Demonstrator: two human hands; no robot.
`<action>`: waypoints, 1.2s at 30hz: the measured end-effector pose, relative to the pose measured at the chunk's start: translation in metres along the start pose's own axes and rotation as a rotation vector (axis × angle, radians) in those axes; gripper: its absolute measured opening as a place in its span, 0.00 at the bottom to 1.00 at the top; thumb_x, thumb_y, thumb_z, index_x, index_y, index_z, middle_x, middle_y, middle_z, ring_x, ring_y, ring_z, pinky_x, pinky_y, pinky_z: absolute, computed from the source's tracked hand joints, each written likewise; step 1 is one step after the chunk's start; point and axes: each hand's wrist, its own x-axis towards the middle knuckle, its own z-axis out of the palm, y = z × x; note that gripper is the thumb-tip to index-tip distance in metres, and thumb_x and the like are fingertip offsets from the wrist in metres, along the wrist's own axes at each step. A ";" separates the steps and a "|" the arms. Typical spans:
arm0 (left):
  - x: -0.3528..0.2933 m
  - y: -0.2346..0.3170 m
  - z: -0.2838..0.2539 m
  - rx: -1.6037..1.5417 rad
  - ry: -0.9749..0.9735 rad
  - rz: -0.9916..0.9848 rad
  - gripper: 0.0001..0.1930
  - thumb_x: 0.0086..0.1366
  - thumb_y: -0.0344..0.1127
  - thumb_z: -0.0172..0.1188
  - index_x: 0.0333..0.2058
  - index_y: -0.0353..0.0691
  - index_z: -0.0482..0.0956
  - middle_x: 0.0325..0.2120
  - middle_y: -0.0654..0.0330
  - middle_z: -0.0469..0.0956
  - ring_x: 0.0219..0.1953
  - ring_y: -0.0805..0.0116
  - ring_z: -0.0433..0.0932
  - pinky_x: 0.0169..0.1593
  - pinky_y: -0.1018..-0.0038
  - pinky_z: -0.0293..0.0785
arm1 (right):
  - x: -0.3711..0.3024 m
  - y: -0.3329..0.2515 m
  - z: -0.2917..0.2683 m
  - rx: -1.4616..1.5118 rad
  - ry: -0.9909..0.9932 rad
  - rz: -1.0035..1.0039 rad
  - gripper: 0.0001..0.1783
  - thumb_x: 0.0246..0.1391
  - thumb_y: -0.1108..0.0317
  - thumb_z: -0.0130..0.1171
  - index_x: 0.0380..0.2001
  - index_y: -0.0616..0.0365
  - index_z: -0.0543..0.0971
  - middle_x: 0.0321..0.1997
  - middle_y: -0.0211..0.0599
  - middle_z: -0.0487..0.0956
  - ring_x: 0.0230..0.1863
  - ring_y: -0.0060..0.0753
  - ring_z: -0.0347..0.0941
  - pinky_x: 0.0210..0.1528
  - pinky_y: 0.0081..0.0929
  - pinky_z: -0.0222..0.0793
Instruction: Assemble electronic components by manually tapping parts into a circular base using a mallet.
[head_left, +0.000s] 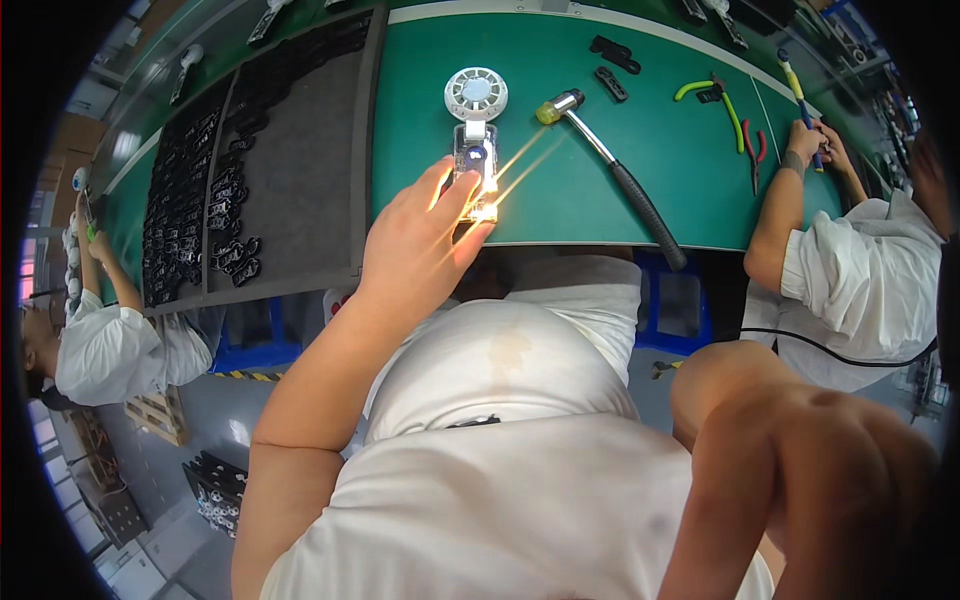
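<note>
My left hand reaches to the near edge of the green bench mat. Its fingers and thumb close around the lower end of a small hand-held fan. The fan has a round white head and a clear handle lying flat on the mat. A bright warm light glows at the handle's lower end, right by my fingertips. My right arm is bent at the lower right, and its hand is out of the picture.
A hammer with a yellow and chrome head lies just right of the fan. Green-handled pliers, red-handled cutters and small black parts lie farther right. Grey trays hold several black parts. Co-workers in white sit at the left and right.
</note>
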 end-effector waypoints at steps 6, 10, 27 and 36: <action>0.008 0.008 -0.006 0.028 -0.058 -0.017 0.27 0.64 0.39 0.74 0.61 0.46 0.78 0.53 0.53 0.81 0.43 0.56 0.83 0.46 0.66 0.80 | -0.008 -0.004 -0.005 0.004 0.035 0.025 0.11 0.67 0.60 0.68 0.42 0.57 0.84 0.38 0.37 0.80 0.31 0.29 0.76 0.34 0.29 0.71; 0.018 0.012 -0.017 0.070 -0.169 -0.058 0.28 0.64 0.40 0.74 0.62 0.46 0.78 0.47 0.55 0.82 0.40 0.58 0.82 0.43 0.66 0.79 | -0.021 -0.011 -0.011 0.024 0.030 0.049 0.12 0.67 0.60 0.67 0.44 0.58 0.84 0.39 0.39 0.81 0.33 0.30 0.76 0.36 0.29 0.72; 0.042 0.002 -0.017 0.216 -0.331 -0.008 0.32 0.71 0.43 0.68 0.71 0.47 0.71 0.37 0.56 0.84 0.37 0.55 0.82 0.43 0.63 0.79 | -0.047 -0.002 -0.031 0.124 0.119 0.134 0.19 0.70 0.59 0.65 0.51 0.65 0.82 0.46 0.44 0.82 0.38 0.31 0.78 0.46 0.32 0.78; 0.200 -0.082 0.030 0.329 -0.351 -0.072 0.29 0.77 0.48 0.59 0.72 0.47 0.70 0.43 0.50 0.85 0.45 0.47 0.84 0.48 0.56 0.81 | 0.036 0.107 0.005 -0.215 0.041 0.111 0.22 0.53 0.71 0.68 0.53 0.59 0.85 0.46 0.44 0.83 0.36 0.42 0.77 0.41 0.33 0.75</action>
